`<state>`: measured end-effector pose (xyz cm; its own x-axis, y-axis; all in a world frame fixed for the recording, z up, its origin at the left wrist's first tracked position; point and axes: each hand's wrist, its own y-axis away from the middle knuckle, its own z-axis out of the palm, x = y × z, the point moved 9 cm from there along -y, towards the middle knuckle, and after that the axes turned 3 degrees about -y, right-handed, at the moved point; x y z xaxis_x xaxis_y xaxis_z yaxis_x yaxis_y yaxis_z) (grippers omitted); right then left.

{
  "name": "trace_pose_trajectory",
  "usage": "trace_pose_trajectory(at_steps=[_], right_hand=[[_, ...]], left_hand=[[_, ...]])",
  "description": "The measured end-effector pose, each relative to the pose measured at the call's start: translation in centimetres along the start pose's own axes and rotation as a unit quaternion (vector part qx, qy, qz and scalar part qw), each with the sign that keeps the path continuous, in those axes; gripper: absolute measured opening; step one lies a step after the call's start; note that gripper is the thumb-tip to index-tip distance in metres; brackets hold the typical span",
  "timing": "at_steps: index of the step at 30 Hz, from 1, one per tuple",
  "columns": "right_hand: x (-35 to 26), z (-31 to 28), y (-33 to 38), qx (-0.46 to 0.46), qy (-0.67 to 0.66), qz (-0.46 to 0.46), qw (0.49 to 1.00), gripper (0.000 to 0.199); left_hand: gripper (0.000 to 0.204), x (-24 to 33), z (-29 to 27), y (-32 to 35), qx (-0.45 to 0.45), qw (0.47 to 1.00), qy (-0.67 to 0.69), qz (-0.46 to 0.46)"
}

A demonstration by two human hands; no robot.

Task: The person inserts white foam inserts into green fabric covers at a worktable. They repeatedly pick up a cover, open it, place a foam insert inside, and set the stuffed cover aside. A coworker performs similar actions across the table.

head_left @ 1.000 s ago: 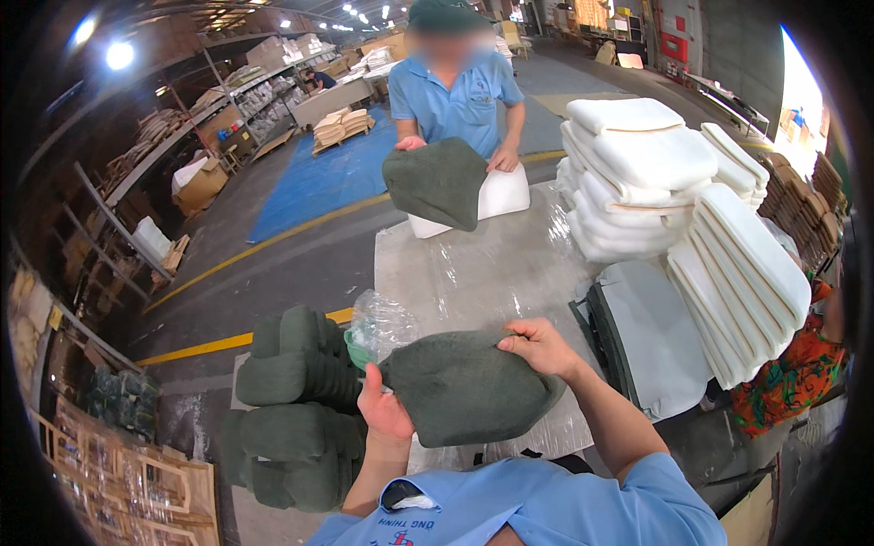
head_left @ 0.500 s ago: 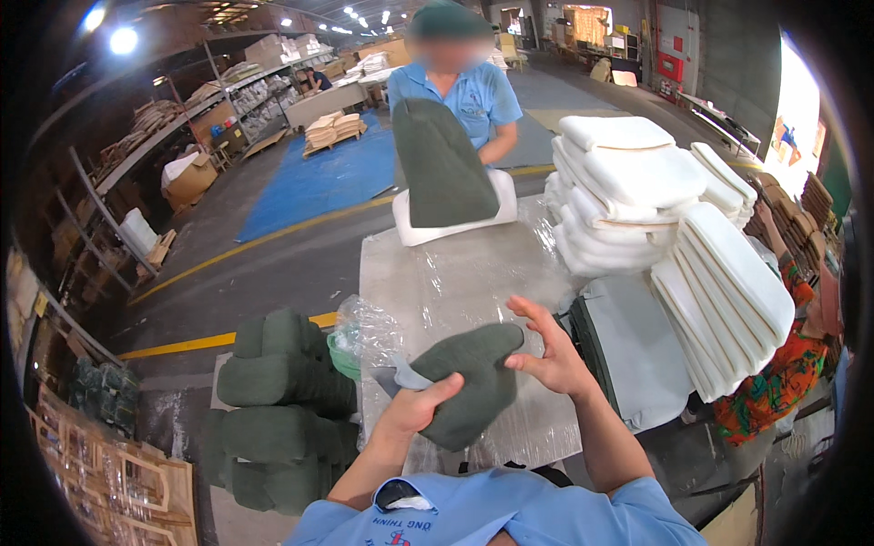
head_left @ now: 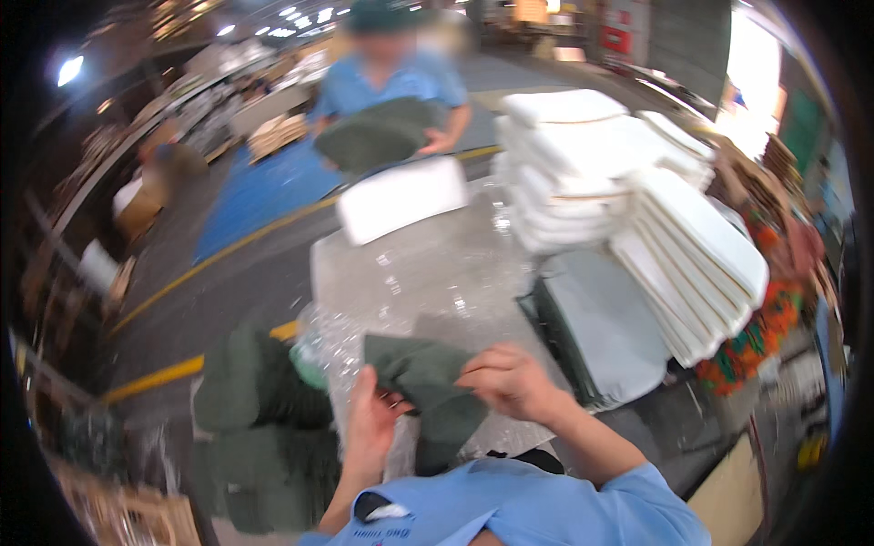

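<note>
A dark green fabric cushion cover is held in front of my chest, over the near part of the plastic-wrapped table. My left hand grips its left side, with the fingers curled at the fabric and the thumb up. At the right edge, my right hand pinches the cloth between thumb and fingers. The cover looks creased and folded, its lower part hanging toward me. Whether anything is inside it I cannot tell.
Across the table a co-worker holds another dark green cover above a white foam pad. White pads are piled at right, beside a grey-topped stack. Dark green cushions sit at my left, near crumpled clear plastic.
My right hand, open before, now pinches the cover. The cover has turned and creased. Across the table, the other cover has tipped from upright to lying flatter. The whole view has shifted.
</note>
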<state>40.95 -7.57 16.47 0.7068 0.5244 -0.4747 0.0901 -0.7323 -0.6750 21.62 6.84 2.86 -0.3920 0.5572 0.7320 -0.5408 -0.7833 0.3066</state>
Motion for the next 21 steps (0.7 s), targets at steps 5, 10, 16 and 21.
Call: trace_pose_trajectory(at_steps=[5,10,16,21], right_hand=[[-0.6,2.0,-1.8,0.002,-0.062,-0.032,0.998,0.025],[-0.4,0.5,-0.3,0.052,-0.048,0.003,0.997,0.020],[-1.7,2.7,0.9,0.005,-0.030,-0.004,1.000,0.022],[-1.2,2.3,2.2,0.014,-0.038,0.025,0.999,0.022]], left_hand=[[0.042,3.4,1.4,2.5,-0.029,0.997,-0.039,0.057],[0.038,4.0,-0.3,3.0,-0.051,0.940,-0.317,0.120],[0.042,0.5,-2.9,-0.4,0.035,0.988,-0.147,-0.020],[0.046,0.2,0.6,-0.3,-0.031,0.996,-0.061,-0.050]])
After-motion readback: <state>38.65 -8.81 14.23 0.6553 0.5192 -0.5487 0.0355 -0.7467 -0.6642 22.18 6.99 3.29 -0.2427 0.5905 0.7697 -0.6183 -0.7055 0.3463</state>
